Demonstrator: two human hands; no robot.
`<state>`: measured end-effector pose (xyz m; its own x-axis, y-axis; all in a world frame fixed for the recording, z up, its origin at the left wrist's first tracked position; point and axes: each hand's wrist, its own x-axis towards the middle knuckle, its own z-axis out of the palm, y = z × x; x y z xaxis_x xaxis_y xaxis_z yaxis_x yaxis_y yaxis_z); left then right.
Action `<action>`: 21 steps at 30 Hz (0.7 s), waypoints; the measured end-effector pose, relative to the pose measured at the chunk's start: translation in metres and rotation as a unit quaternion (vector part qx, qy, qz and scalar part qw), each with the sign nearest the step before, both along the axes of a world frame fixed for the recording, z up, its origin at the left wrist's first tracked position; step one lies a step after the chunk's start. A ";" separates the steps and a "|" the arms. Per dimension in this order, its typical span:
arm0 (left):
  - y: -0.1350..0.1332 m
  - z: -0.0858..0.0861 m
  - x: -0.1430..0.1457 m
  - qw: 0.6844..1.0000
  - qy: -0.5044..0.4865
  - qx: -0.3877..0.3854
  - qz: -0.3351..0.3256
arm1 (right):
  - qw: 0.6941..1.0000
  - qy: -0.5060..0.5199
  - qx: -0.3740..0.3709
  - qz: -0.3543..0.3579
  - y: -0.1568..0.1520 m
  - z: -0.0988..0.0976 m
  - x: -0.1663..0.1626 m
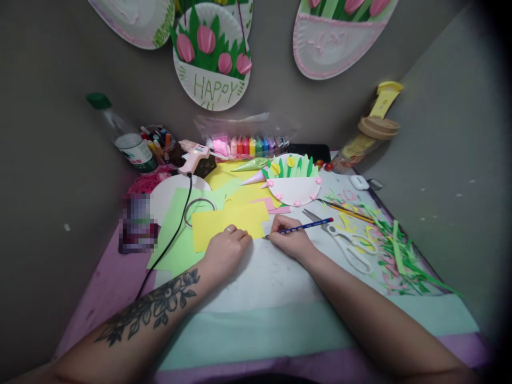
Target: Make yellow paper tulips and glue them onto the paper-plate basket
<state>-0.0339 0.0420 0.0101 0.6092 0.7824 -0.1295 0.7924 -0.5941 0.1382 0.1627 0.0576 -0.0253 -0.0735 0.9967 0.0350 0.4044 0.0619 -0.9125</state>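
My right hand pinches a dark blue pencil, its point down at the lower right corner of a yellow sheet of paper. My left hand, with a ring on one finger, lies on the lower edge of that sheet, holding nothing between its fingers. Beneath the yellow sheet is light green paper, and white paper spreads under my hands. Right of the pencil lie white-handled scissors, blades apart. Behind them sits a half paper plate with paper flowers and pink trim.
A pink glue gun trails a black cord across the left side. Paper scraps litter the right. A bottle, a marker holder, colour packs and a lidded cup line the back. Decorated plates hang above.
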 end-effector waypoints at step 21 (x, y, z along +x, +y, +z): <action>0.000 -0.003 0.000 1.000 -0.001 0.006 0.001 | 1.000 0.019 -0.004 -0.007 0.002 0.000 -0.004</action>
<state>-0.0338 0.0421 0.0075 0.6084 0.7847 -0.1188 0.7929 -0.5949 0.1316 0.1589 0.0594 -0.0254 -0.0579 0.9979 0.0301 0.3694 0.0495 -0.9279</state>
